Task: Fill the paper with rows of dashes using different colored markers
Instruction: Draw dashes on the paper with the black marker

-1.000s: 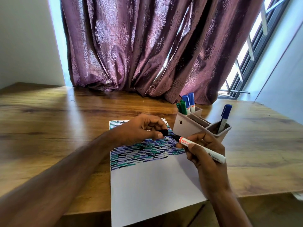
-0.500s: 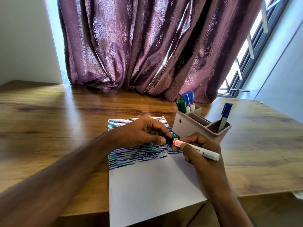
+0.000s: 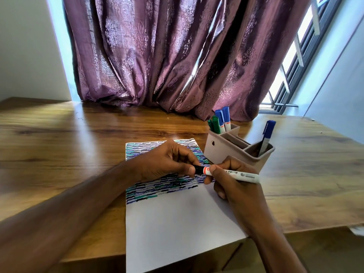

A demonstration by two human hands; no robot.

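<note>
A white sheet of paper [image 3: 177, 229] lies on the wooden table [image 3: 59, 154]; its upper half carries rows of black, blue and green dashes, its lower half is blank. My right hand [image 3: 236, 186] holds a white board marker [image 3: 238, 175] level above the dashes. My left hand [image 3: 167, 160] pinches the marker's black cap [image 3: 199, 170], which sits on the marker's tip end. Whether the cap is fully seated cannot be told.
A beige pen holder [image 3: 222, 154] stands just right of the paper, with green markers [image 3: 214, 124] and blue markers [image 3: 224, 118] at its back and one blue marker [image 3: 266, 134] at its right. A purple curtain [image 3: 167, 56] hangs behind the table. The paper overhangs the table's near edge.
The cap in my left hand and the marker in my right hand came together; the bare black tip seen a second ago is now covered by the cap.
</note>
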